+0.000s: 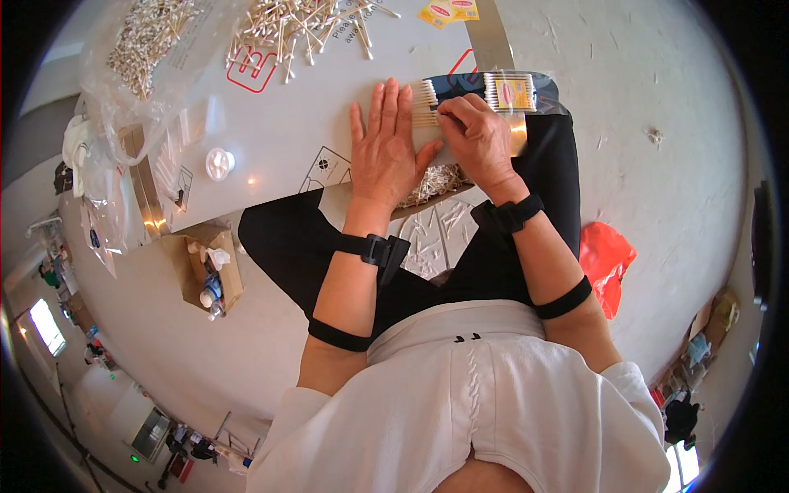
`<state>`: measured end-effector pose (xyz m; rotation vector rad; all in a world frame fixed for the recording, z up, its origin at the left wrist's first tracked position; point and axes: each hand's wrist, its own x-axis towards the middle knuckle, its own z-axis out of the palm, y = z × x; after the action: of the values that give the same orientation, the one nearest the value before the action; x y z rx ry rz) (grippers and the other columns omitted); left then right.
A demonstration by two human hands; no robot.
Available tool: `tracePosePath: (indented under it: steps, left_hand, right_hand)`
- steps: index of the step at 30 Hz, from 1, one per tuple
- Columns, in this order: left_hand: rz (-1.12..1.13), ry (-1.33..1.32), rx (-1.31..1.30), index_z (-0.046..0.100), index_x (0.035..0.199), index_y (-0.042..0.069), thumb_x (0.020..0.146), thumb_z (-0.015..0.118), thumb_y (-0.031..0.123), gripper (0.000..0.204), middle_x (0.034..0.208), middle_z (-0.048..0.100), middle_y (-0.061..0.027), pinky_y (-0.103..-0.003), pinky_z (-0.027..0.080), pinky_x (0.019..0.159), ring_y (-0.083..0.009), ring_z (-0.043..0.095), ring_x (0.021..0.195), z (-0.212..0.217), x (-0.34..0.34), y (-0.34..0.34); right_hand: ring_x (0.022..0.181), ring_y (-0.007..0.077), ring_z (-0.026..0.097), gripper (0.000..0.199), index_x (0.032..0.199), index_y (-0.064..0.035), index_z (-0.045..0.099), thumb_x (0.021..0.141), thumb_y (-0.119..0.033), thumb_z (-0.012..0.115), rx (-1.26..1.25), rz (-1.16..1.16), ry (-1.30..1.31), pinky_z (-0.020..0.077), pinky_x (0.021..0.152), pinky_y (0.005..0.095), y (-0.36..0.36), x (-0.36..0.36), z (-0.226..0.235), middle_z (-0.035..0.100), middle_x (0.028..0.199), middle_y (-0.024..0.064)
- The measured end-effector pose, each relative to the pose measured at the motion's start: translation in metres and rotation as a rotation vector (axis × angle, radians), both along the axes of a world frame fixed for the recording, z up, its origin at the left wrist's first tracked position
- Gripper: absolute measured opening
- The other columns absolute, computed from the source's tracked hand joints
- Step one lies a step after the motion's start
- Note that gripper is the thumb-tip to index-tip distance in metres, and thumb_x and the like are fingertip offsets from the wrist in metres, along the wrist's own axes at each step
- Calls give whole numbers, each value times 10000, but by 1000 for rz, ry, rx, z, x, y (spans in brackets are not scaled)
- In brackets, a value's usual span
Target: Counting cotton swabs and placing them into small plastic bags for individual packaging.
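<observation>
The left hand (pixel 382 152) lies flat, fingers spread, pinning a row of cotton swabs (pixel 425 105) at the table (pixel 271 123) edge while the right hand (pixel 477 135) pinches them toward the clear packet (pixel 509 92); sliding them in looks next, needing even alignment

Single head view, looking steeply down, close over table (pixel 271 123).
</observation>
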<state>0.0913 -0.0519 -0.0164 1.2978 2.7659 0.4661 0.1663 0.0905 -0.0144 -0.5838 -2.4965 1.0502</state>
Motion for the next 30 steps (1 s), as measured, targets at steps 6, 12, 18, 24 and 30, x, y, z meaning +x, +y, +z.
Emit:
tracePosePath:
  steps: [6,12,18,24,30]
  left_hand:
    - [6,-18,7,282,1497,32,848,625,512,877,1580,246,-134,-541,113,1180,-273,196,1475,-1,0,-1]
    - [9,-23,13,270,1505,38,852,615,519,881,1586,233,-127,-541,107,1182,-267,181,1480,-3,0,0]
    - [4,-22,5,242,1517,54,884,552,550,862,1594,211,-118,-539,114,1177,-274,189,1478,-3,0,-1]
    - [6,-21,4,241,1518,55,881,567,532,859,1594,214,-119,-537,112,1178,-274,192,1478,-3,0,-1]
    - [8,-36,21,247,1518,60,879,586,505,849,1592,219,-118,-536,110,1178,-277,189,1478,-2,0,-1]
  right_hand:
    - [741,320,650,151,949,-95,681,806,-138,656,-22,-17,-11,519,636,417,1,-6,5,638,816,95]
    - [737,317,649,164,958,-107,686,804,-149,649,34,-7,-48,518,634,422,1,-8,5,632,804,91]
    - [726,317,649,141,941,-109,687,815,-158,644,63,6,-59,518,621,423,1,-8,4,626,788,90]
    - [720,326,651,155,964,-110,677,824,-165,641,40,11,-53,519,615,429,1,-9,4,634,795,96]
    - [730,330,654,189,998,-114,667,819,-167,640,53,8,-88,521,622,434,2,-12,7,645,814,102]
